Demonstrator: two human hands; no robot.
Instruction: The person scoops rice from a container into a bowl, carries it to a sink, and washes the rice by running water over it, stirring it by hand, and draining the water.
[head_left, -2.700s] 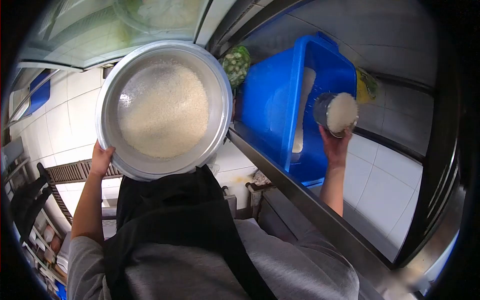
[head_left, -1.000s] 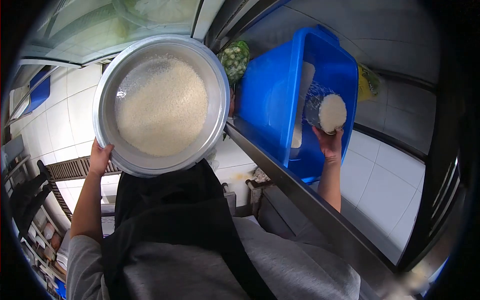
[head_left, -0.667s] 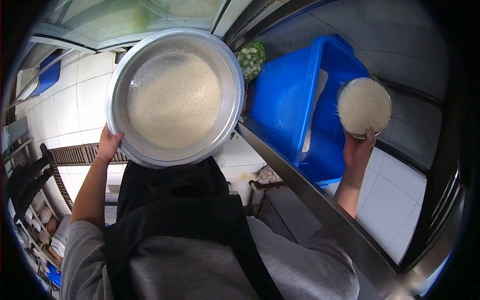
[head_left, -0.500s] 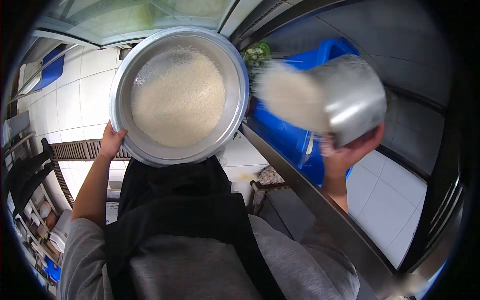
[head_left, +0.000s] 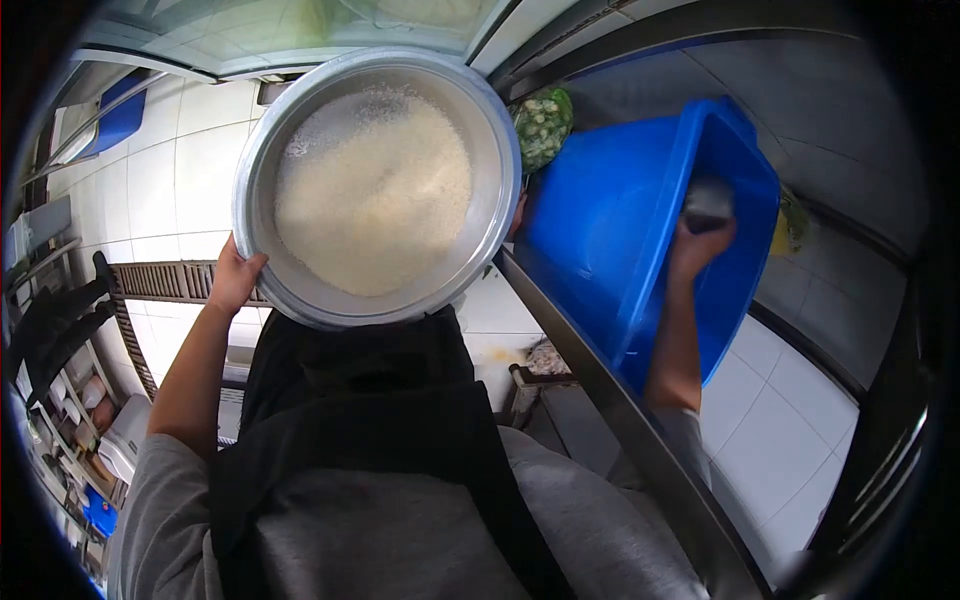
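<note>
Bright floor, shadowed right side, blurred scoop (head_left: 708, 200), dark curved fisheye edges.

From here, bright white tiles (head_left: 205, 175) spread across the floor at ten o'clock, with a brown slatted drain grate (head_left: 190, 281) crossing at nine. Cluttered shelving (head_left: 85, 430) stands at eight, a glass panel (head_left: 300, 35) at eleven. Dimmer grey tiles (head_left: 820, 100) lie in shade around two o'clock.
</note>
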